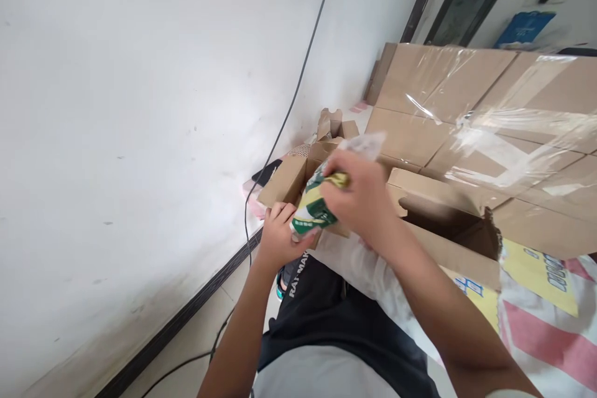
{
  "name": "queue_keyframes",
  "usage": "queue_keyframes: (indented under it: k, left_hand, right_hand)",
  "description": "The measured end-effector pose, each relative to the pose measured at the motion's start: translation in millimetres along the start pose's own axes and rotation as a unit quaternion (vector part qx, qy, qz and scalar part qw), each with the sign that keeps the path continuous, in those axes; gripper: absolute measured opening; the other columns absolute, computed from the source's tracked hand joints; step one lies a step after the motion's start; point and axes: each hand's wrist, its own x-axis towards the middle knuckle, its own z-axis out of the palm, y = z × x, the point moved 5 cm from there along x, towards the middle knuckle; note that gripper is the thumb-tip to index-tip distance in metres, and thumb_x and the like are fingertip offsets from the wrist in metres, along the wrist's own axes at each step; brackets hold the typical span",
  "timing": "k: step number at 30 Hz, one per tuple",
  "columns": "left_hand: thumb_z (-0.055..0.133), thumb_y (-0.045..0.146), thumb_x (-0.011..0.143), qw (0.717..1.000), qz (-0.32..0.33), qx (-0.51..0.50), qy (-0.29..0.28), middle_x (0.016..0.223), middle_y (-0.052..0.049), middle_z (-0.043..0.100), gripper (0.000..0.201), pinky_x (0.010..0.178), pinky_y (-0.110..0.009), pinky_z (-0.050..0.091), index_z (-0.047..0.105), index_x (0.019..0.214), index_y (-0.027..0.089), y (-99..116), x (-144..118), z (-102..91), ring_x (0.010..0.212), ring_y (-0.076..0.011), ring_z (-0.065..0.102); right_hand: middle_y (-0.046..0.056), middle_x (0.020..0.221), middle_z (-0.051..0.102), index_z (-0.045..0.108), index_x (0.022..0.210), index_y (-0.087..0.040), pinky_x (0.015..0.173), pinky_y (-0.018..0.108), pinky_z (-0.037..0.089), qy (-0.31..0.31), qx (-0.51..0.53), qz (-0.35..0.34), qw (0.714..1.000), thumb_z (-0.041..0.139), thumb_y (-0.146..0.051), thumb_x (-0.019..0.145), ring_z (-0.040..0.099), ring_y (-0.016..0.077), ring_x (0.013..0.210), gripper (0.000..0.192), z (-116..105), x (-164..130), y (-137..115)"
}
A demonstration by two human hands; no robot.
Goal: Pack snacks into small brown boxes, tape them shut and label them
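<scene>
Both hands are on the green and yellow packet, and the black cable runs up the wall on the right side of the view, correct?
Not quite. The head view shows the black cable running up the wall on the left side. The rest holds: the left hand and right hand are both on the green and yellow packet.

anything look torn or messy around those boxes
Yes. The open carton beside the right hand has a ragged, torn edge, and loose clear plastic wrap lies crumpled across the flat cardboard stack. Both hands grip a green-and-yellow packet.
</scene>
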Motion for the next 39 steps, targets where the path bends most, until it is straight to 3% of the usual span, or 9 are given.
queue_keyframes:
  k: [3, 6, 12, 17, 22, 26, 28, 32, 39]
  left_hand:
    - [0.065, 0.038, 0.088, 0.999, 0.013, -0.021, 0.033, 0.1, -0.013, 0.067, 0.022, 0.09, -0.047, 0.052, 0.069, 0.102, 0.02, 3.2, -4.5, 2.9, 0.101, -0.0306, 0.058]
    - [0.064, 0.033, 0.09, 0.999, 0.016, -0.04, 0.033, 0.106, -0.012, 0.066, 0.026, 0.097, -0.047, 0.052, 0.067, 0.114, 0.024, 4.1, -8.6, 6.3, 0.107, -0.0297, 0.059]
    - [0.08, 0.051, 0.079, 0.995, 0.002, 0.018, 0.103, 0.119, -0.017, 0.048, 0.05, 0.101, -0.054, 0.052, 0.063, 0.116, 0.021, 7.0, -23.0, 13.3, 0.118, -0.0351, 0.052]
    - [0.085, 0.04, 0.075, 0.987, 0.031, 0.004, 0.158, 0.129, -0.019, 0.041, 0.048, 0.104, -0.053, 0.05, 0.06, 0.108, 0.017, 6.2, -28.6, 19.9, 0.128, -0.0374, 0.047]
    - [0.084, 0.037, 0.076, 0.987, 0.086, -0.012, 0.136, 0.129, -0.018, 0.055, 0.05, 0.11, -0.055, 0.044, 0.056, 0.113, 0.02, 2.5, -10.4, 26.8, 0.131, -0.0379, 0.049]
    - [0.084, 0.039, 0.075, 0.984, 0.077, 0.007, 0.16, 0.126, -0.017, 0.059, 0.048, 0.107, -0.056, 0.044, 0.054, 0.109, 0.022, -10.1, -0.9, 32.2, 0.129, -0.0375, 0.051]
    - [0.082, 0.039, 0.076, 0.983, 0.076, 0.009, 0.167, 0.123, -0.016, 0.059, 0.047, 0.108, -0.057, 0.043, 0.054, 0.109, 0.021, -18.1, 1.7, 37.0, 0.129, -0.0375, 0.05]
    - [0.073, 0.035, 0.082, 0.986, 0.087, -0.017, 0.142, 0.126, -0.016, 0.058, 0.036, 0.111, -0.057, 0.04, 0.054, 0.11, 0.022, -33.8, 17.0, 54.1, 0.134, -0.0359, 0.046]
    - [0.083, 0.037, 0.071, 0.986, 0.111, -0.076, 0.099, 0.121, -0.014, 0.063, 0.044, 0.113, -0.063, 0.039, 0.054, 0.101, 0.022, -58.5, 50.1, 64.3, 0.129, -0.0378, 0.054]
  right_hand:
    - [0.006, 0.096, 0.067, 0.06, 0.094, -0.017, 0.079, 0.029, 0.043, -0.193, -0.138, 0.096, 0.967, 0.048, -0.013, 0.087, 0.061, 0.0194, 0.09, 0.015, 75.1, 14.1, 60.1]
    - [0.011, 0.105, 0.069, 0.062, 0.1, -0.015, 0.08, 0.03, 0.044, -0.277, -0.174, 0.106, 0.939, 0.052, -0.011, 0.087, 0.064, 0.0236, 0.098, 0.017, 110.1, 16.8, 87.6]
    - [0.018, 0.113, 0.068, 0.064, 0.108, -0.011, 0.08, 0.036, 0.05, -0.282, -0.219, 0.124, 0.926, 0.046, -0.006, 0.09, 0.069, 0.0302, 0.1, 0.025, 106.1, 14.4, 71.2]
    - [0.017, 0.124, 0.065, 0.062, 0.117, -0.014, 0.081, 0.039, 0.053, -0.246, -0.244, 0.123, 0.93, 0.038, -0.006, 0.096, 0.071, 0.029, 0.101, 0.032, 108.6, 2.0, 56.3]
    - [0.022, 0.113, 0.07, 0.069, 0.104, -0.008, 0.086, 0.044, 0.055, -0.37, -0.227, 0.112, 0.894, 0.054, -0.007, 0.091, 0.071, 0.0335, 0.105, 0.019, 131.3, 12.1, 62.9]
    - [0.015, 0.097, 0.075, 0.071, 0.094, -0.014, 0.075, 0.035, 0.057, -0.46, -0.129, 0.079, 0.875, 0.067, -0.021, 0.085, 0.072, 0.0288, 0.095, 0.012, 123.8, 18.5, 73.4]
    - [0.016, 0.116, 0.073, 0.068, 0.114, -0.014, 0.086, 0.039, 0.057, -0.396, -0.086, 0.066, 0.912, 0.058, -0.028, 0.093, 0.069, 0.0289, 0.107, 0.027, 109.1, 6.0, 69.6]
    - [0.015, 0.154, 0.05, 0.059, 0.133, -0.019, 0.116, 0.051, 0.042, -0.089, 0.023, 0.052, 0.994, 0.052, -0.026, 0.097, 0.051, 0.0312, 0.139, 0.038, 72.9, -66.2, 48.8]
    - [0.007, 0.101, 0.066, 0.062, 0.103, -0.023, 0.08, 0.036, 0.056, 0.156, 0.054, 0.161, 0.973, 0.053, -0.005, 0.091, 0.065, 0.02, 0.094, 0.023, -5.6, -248.9, 77.9]
